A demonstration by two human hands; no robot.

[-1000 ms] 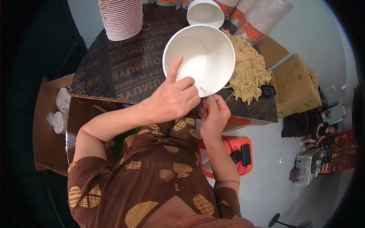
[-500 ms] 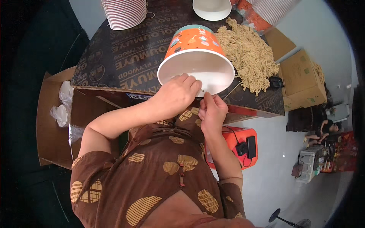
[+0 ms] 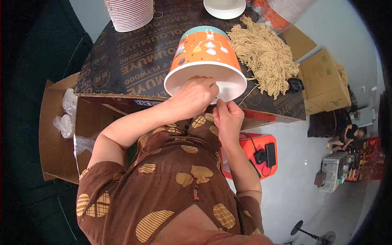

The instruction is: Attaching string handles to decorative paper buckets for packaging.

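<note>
An orange paper bucket [image 3: 208, 47] with cartoon prints and a teal base lies tipped on its side, its white mouth facing me. My left hand [image 3: 196, 94] reaches over the near rim into the mouth, fingers closed in a pinch; what they hold is hidden. Just outside the same rim my right hand [image 3: 228, 118] is closed too, thumb and forefinger pressed together. A thin beige cord [image 3: 248, 96] runs from beside the bucket down to these right fingers. Between the two hands a small dark spot shows on the rim. Right of the bucket lies a heap of beige cords [image 3: 265, 57].
The dark plywood table [image 3: 141, 57] carries a stack of striped rims [image 3: 130, 14], a white bowl-shaped container [image 3: 224, 9] and more orange buckets [image 3: 275, 18]. Cardboard boxes stand left [image 3: 57, 143] and right [image 3: 324, 81]. A red stool [image 3: 267, 169] holds black devices. Another person [image 3: 349, 134] sits far right.
The bucket has turned a little, so its printed figures show more toward the middle. Both hands stay at the near rim, and the left has shifted slightly to the right.
</note>
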